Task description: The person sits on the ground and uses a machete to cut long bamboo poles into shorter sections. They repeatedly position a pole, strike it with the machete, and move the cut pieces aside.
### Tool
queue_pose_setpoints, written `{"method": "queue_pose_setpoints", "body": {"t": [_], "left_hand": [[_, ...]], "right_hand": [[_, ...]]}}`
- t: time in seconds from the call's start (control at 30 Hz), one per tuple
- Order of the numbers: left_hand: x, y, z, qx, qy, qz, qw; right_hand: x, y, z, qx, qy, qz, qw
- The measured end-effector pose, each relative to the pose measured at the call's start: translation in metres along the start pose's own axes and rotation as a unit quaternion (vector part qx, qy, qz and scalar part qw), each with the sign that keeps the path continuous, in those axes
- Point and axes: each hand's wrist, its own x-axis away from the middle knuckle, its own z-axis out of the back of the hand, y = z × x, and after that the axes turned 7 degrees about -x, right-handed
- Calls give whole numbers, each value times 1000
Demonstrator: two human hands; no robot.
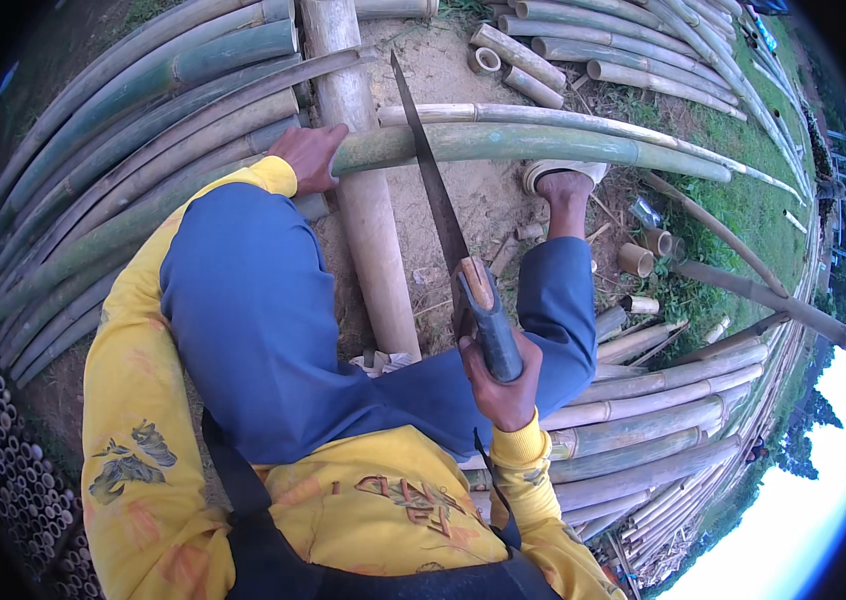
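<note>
A long green bamboo pole lies across a thick pale log. My left hand is closed around the pole where it crosses the log. In my right hand is a handsaw, gripped by its dark handle with a wooden piece set in it. Its long dark blade points away from me and crosses the green pole, just right of the log. Whether the teeth touch the bamboo, I cannot tell. My foot, in a light shoe, is beside the pole farther right.
Bamboo poles are stacked at the left, with more poles at the right. Short bamboo pieces lie on the ground near my foot. Another short piece sits at the far side. Many cut bamboo ends fill the lower left.
</note>
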Motion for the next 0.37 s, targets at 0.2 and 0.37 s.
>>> {"method": "queue_pose_setpoints", "body": {"t": [0.2, 0.37], "left_hand": [[-1, -3, -12, 3, 59, -15, 998], [2, 1, -2, 1, 91, 4, 996]], "right_hand": [[14, 23, -22, 38, 53, 59, 996], [9, 17, -28, 64, 76, 30, 995]]}}
